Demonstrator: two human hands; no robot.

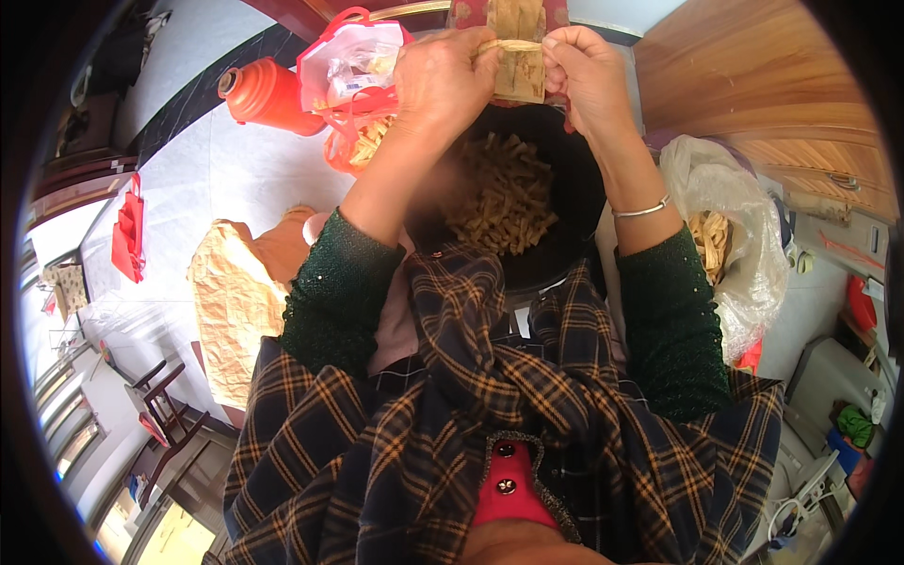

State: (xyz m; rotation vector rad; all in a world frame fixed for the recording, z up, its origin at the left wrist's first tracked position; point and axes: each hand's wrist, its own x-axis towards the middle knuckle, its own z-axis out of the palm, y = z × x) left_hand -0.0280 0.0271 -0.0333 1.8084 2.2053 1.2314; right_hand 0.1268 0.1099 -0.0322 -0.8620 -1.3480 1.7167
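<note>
Between my two hands a pale yellow, dried-looking strip [515,44] is held out sideways, just above a narrow wooden board [525,83]. My left hand [443,80] pinches its left end. At the other end, the fingers of my right hand [589,80] are closed on it. Below the board, in front of my body, sits a round black basin [576,193]. Many short, yellowish-brown cut pieces [504,198] lie heaped in it. To the right, a translucent plastic bag [749,240] stands open around longer dried strips [708,243].
Left of the basin are red and white bags [350,66], with yellowish pieces [372,139] in one. An orange-red flask [271,97] is beside them. A crumpled brown paper [235,297] lies near my left arm. Wooden cabinets [753,71] border the right side.
</note>
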